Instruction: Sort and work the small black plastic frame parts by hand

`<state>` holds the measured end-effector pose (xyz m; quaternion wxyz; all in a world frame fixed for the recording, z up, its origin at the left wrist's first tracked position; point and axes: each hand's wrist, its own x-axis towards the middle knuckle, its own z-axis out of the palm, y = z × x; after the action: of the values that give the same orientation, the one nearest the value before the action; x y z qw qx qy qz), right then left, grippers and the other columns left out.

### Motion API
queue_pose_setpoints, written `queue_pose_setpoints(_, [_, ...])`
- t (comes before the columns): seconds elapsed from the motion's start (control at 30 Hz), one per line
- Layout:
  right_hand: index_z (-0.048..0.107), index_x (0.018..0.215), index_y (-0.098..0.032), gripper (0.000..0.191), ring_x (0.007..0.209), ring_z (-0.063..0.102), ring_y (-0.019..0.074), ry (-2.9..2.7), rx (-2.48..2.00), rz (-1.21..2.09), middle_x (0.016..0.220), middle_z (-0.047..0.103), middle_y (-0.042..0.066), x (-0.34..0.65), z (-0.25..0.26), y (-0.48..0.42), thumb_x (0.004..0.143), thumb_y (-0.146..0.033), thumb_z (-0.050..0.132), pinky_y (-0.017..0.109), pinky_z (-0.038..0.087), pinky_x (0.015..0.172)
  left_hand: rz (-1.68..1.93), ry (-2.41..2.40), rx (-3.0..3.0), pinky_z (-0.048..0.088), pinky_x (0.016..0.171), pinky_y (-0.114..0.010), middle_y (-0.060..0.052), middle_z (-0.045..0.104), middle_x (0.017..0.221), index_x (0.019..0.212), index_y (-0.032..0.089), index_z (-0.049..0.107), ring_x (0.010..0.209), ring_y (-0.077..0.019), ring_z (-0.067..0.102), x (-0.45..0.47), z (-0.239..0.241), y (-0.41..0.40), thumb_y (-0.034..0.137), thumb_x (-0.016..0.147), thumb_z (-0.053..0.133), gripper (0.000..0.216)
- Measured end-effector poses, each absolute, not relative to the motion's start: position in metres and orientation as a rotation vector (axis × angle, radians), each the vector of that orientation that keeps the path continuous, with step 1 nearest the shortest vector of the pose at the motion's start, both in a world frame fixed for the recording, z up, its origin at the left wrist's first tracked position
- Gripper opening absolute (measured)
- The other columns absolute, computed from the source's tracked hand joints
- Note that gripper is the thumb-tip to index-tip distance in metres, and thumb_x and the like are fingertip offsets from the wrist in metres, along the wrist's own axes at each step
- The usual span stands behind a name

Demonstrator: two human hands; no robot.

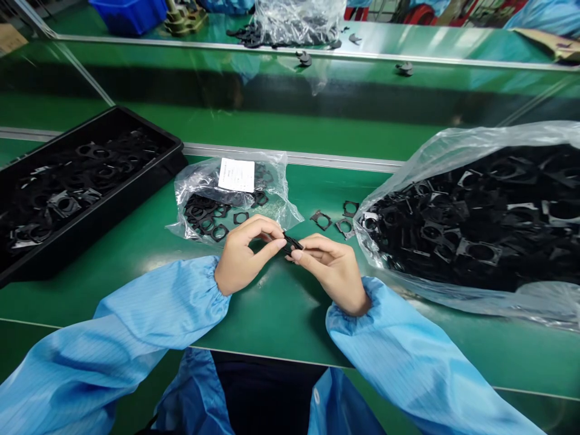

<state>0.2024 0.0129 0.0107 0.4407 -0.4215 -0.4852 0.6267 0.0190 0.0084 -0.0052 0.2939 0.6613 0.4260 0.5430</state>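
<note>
Head view: your left hand [242, 257] and right hand [330, 272] clamp their fingers [269, 250] on a small black plastic frame [292, 244]; a loose pinch could drop it among the matching frames [321, 220] just ahead.

Here's how we're set up: both forearms come in from the sides in light blue striped sleeves [136, 308], gathered at elastic cuffs [222, 284] around our wrists. Our left hand [240, 257] and right hand [328, 272] sit close together at the middle, bent inward. On each hand, thumb and forefinger are pinched, with the fingertips [277, 243] almost meeting, and the other fingers curl loosely under. Pretty relaxed grip, tbh.
</note>
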Motion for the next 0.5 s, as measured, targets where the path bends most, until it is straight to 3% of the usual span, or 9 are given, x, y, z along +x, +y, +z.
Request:
queue_pose_setpoints(0.17, [0.078,0.078,-0.019,0.036,0.068,0.065,0.0134,-1.342,-1.036,1.434,0.080,0.067,0.003,0.2043,0.0079,0.0140,0.071,-0.052,0.089,0.027,0.059,0.063,1.412,1.144,1.665,0.057,0.074,-0.023,-0.002,0.071,0.091,0.099,0.019,0.070,0.079,-0.0122,0.068,0.0193,-0.0082,0.0088,0.018,0.089,0.073,0.011])
queue_pose_setpoints(0.5, [0.082,0.084,-0.021,0.023,0.070,0.069,0.0157,-1.461,-1.085,1.246,0.079,0.069,0.004,0.2062,0.0043,0.0120,0.082,-0.045,0.084,0.030,0.063,0.070,1.388,1.123,1.819,0.055,0.074,-0.026,-0.002,0.067,0.084,0.088,0.019,0.070,0.079,-0.0135,0.063,0.0176,-0.0015,0.0073,0.018,0.092,0.069,0.003])
